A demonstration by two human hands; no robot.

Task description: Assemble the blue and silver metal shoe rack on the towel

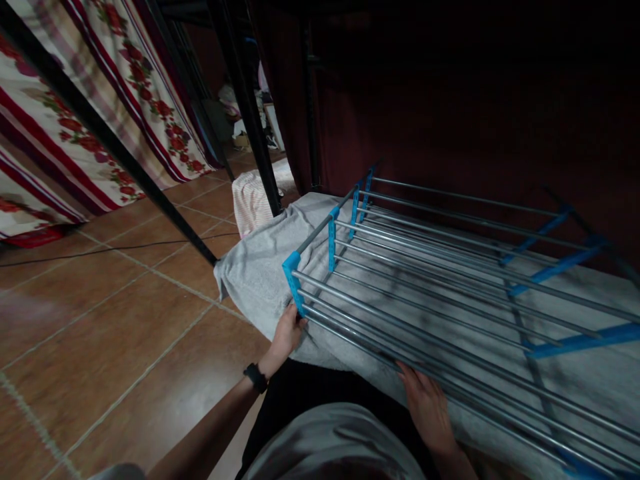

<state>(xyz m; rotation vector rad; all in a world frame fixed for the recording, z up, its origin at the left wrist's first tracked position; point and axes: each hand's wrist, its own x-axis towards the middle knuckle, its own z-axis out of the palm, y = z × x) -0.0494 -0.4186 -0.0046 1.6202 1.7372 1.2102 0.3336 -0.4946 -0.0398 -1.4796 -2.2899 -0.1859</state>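
Observation:
A shoe rack [400,280] of grey metal tubes with blue plastic joints lies on its side on a grey cloth. My left hand [287,331], with a black band on its wrist, is closed around the rack's near left corner, just below a blue joint [295,283]. Farther right, my right hand [427,403] grips the lowest near tube, its fingertips partly hidden behind the metal. Other blue joints [587,339] show at the rack's right end, where the picture is dark and a little blurred.
The grey towel-like cloth [255,267] hangs over the low surface's left edge. Black posts [170,210] rise at the left, near a striped floral curtain [135,113]. Brown tiles [120,320] cover the floor, crossed by a thin cable [125,248]. Dark red fabric [425,127] hangs behind.

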